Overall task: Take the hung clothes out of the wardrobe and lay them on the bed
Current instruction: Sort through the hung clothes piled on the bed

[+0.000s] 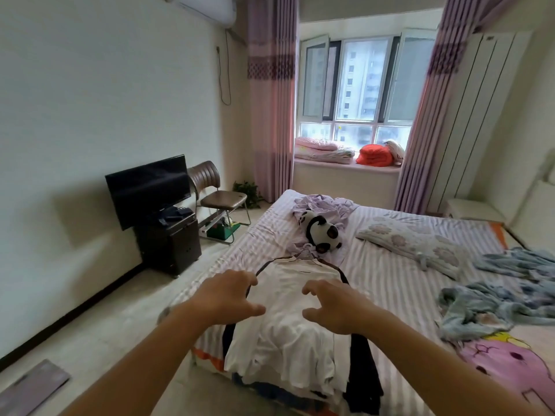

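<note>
Now both hands [231, 298] [333, 307] spread loose above white garment [285, 334] on bed [390, 274], holding nothing

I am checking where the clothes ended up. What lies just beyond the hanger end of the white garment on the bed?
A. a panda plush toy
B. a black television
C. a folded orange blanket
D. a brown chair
A: the panda plush toy lies on the striped bed right past the hanger end of the white garment.
</note>
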Motion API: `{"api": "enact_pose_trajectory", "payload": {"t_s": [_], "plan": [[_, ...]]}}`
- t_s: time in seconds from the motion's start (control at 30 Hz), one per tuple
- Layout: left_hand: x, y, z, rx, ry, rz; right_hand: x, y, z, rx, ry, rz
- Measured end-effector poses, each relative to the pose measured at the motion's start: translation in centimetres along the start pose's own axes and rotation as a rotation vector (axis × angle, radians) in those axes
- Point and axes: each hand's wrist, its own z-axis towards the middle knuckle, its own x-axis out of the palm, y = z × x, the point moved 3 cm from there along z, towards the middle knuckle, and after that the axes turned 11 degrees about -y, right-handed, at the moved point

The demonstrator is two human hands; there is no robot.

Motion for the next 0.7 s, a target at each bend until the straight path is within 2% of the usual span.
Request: {"api": "enact_pose_trajectory", "payload": {"t_s": [0.37, 0.7], "plan": [[5.3, -3.0, 16.9, -0.039, 0.02, -0.04, -0.3, -12.4, 12.9, 0.004, -0.003, -0.034], [9.6, -2.9, 30.1, 0.013, 0.076, -0.034, 1.5, -19.0, 22.1, 0.07, -0.038, -0.031]]}}
